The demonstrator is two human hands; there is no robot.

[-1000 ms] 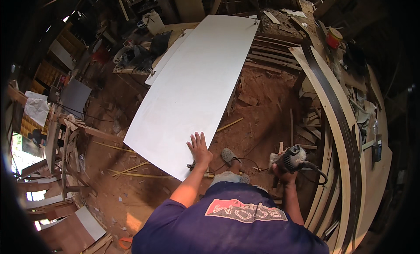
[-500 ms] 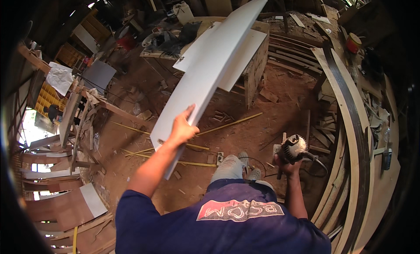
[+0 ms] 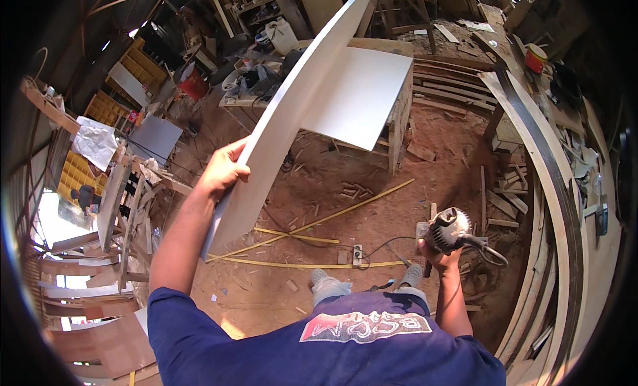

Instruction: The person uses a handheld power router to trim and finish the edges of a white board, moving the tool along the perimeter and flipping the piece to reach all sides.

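My left hand [image 3: 226, 170] is closed on the edge of a long white board [image 3: 282, 117], fingers behind and thumb on the near face. The board stands on its edge, slanting up and away, and its far end runs out at the top of the view. In my right hand [image 3: 440, 258], low on the right, is a dusty, dark, corded power tool [image 3: 444, 230]; its exact kind I cannot make out. Beyond the board, a second white panel [image 3: 365, 87] lies flat on a wooden workbench [image 3: 401, 117].
Yellow strips [image 3: 312, 261] and wood scraps litter the earth floor near a socket block [image 3: 357, 254] with a cable. Long curved planks [image 3: 555, 187] line the right side. Left stands a rack of wood pieces [image 3: 119, 193]; a red bucket [image 3: 193, 84] sits farther back.
My left hand has moved left and upward, and the board has swung left and turned, uncovering more of the panel on the workbench. The power tool remains in my right hand.
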